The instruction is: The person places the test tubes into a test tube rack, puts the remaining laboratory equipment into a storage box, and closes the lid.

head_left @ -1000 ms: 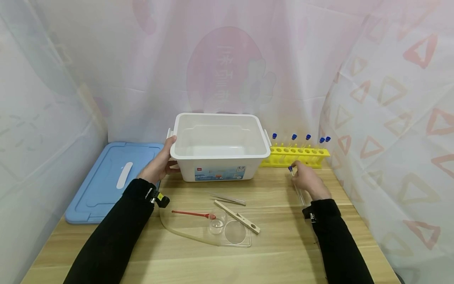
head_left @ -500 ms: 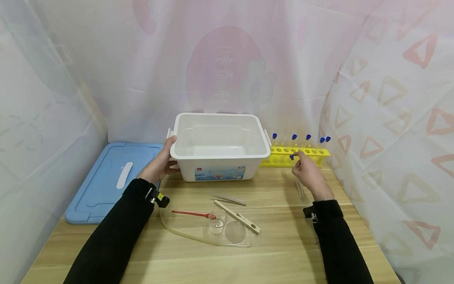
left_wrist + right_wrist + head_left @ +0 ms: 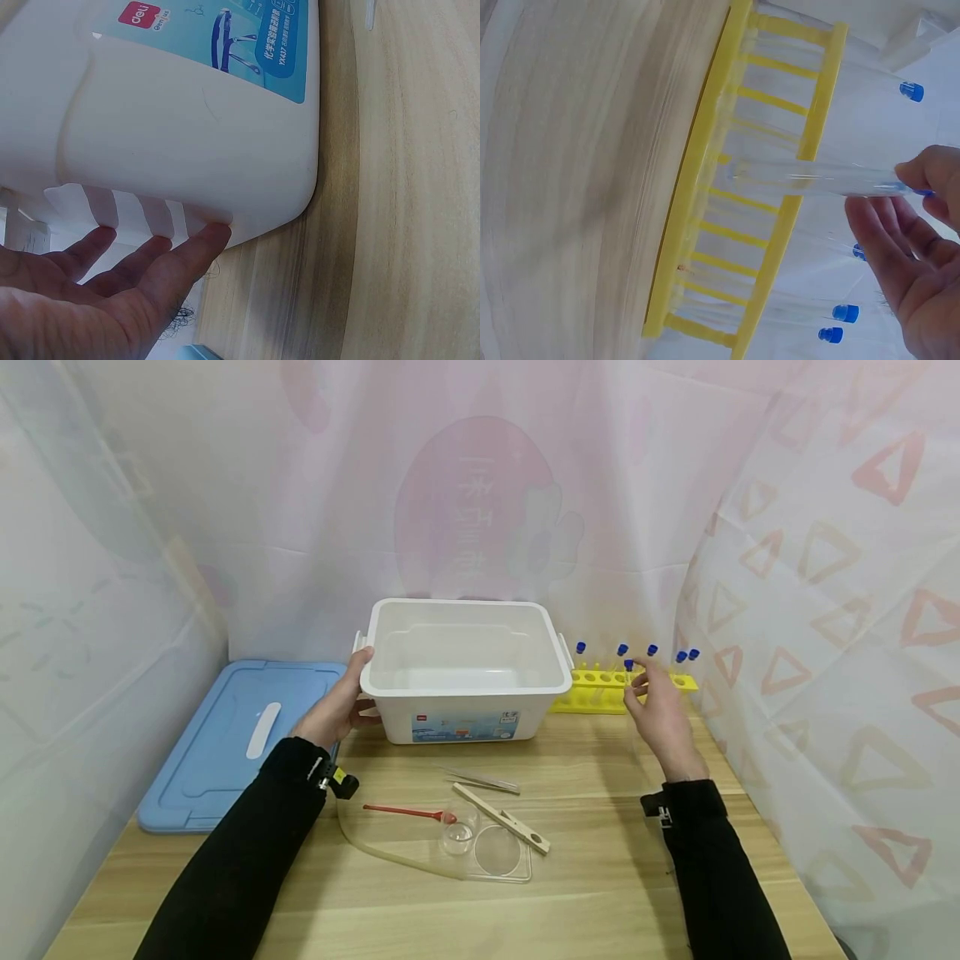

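My right hand (image 3: 660, 714) pinches a clear test tube (image 3: 817, 178) with a blue cap near its capped end. In the right wrist view this tube overlaps the yellow test tube rack (image 3: 686, 187), cap to the right. Other blue-capped tubes stand in the rack, which in the head view lies just beyond the hand. My left hand (image 3: 337, 706) rests against the left side of a white plastic bin (image 3: 465, 714). Its fairly straight fingertips touch the bin's wall in the left wrist view, while the head view shows the thumb up by the side handle.
A blue lid (image 3: 217, 760) lies left of the bin. In front are metal tweezers (image 3: 483, 782), a red spoon (image 3: 405, 812), a small clear cup (image 3: 457, 837), a wooden test tube clamp (image 3: 498, 817), and a rubber tube (image 3: 397, 858). Patterned curtains (image 3: 847, 610) enclose the table.
My right hand has lifted the test tube from near the tabletop, moving it up and away toward the rack, and the tube now stands more upright. The left hand and bin stay put.
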Demonstrator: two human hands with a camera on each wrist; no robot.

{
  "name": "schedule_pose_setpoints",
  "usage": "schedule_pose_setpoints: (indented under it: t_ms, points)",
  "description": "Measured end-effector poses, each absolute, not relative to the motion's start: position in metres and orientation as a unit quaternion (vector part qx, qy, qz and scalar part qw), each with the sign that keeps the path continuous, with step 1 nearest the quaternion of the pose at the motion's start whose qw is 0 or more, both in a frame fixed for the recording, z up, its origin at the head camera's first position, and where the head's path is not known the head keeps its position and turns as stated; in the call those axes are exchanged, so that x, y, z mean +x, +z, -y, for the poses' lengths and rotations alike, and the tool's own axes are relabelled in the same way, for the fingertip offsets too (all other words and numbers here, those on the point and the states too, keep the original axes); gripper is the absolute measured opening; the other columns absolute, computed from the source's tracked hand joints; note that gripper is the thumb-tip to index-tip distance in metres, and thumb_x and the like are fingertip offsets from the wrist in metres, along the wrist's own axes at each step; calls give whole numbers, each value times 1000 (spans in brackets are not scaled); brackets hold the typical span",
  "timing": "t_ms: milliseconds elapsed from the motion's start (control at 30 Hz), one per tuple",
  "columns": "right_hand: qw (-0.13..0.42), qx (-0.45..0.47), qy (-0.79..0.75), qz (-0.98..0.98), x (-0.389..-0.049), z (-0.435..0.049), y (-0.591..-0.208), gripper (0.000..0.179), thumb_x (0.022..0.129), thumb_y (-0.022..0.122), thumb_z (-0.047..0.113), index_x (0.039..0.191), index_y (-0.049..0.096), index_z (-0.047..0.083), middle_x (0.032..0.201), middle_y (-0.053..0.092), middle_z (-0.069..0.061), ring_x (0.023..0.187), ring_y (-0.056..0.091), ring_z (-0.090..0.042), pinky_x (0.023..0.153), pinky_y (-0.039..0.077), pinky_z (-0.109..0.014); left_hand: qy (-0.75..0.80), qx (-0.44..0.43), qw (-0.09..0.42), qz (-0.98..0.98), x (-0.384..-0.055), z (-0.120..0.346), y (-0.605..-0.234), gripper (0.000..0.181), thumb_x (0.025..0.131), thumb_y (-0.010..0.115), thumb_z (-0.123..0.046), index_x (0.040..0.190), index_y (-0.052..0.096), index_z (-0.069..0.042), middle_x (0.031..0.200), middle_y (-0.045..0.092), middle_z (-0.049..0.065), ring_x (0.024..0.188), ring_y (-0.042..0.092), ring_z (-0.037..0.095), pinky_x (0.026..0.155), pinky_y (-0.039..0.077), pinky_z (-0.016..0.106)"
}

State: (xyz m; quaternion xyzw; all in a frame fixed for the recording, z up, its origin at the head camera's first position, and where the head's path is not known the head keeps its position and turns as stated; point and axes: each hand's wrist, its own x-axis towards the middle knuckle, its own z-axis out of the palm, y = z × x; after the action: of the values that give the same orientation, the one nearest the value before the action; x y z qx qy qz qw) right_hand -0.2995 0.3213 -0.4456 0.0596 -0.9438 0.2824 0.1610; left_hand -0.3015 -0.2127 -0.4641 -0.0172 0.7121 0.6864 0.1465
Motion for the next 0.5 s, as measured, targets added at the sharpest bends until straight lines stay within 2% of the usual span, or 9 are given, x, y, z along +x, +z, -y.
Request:
schedule_pose_setpoints:
  t_ms: [200,500]
  points:
    - [200,49,301,931,-302,-320,-443,61,120,63,8,177,43,6,138,70,-29,131,72,-51,104,65,-63,685,-22,146,-713,-302,212,-464,107,112,25,-90,190,13,-18,191,19,31,178,27,60,137,38,81]
    - [243,36,338,908,-307,-322,-438,63,121,60,6,180,41,13,140,65,-28,137,67,-50,107,62,-64,686,-27,146,-713,-303,212,-464,107,112,26,-90,190,11,-20,193,17,29,178,27,61,137,38,81]
